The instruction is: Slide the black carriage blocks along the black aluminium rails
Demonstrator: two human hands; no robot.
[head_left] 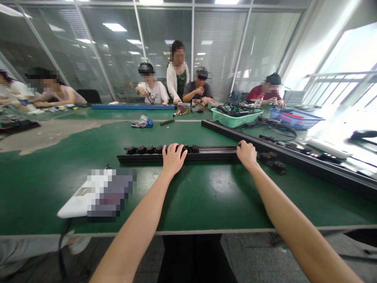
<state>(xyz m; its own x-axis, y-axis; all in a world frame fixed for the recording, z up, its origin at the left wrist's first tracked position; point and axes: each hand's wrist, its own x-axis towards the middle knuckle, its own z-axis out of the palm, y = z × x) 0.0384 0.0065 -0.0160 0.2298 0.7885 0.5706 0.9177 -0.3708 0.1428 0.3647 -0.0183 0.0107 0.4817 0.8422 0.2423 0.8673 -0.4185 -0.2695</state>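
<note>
A long black rail (212, 156) lies crosswise on the green table, with a lighter metal channel showing along its right part. Several small black blocks with brownish tops (141, 149) sit in a row along its left part. My left hand (173, 158) is laid over the row near the middle, its fingers curled over the blocks and the rail; the fingertips are partly hidden. At the rail's right end, my right hand (247, 153) is closed around it with bent fingers. More loose black blocks (275, 166) lie just right of my right hand.
A longer black rail (294, 155) slants across the right side. Behind it stand a green basket (237, 120) of cables and a blue basket (297, 120). A white device (76, 200) lies front left, a grey-blue cloth (142, 122) farther back. Several people work across the table.
</note>
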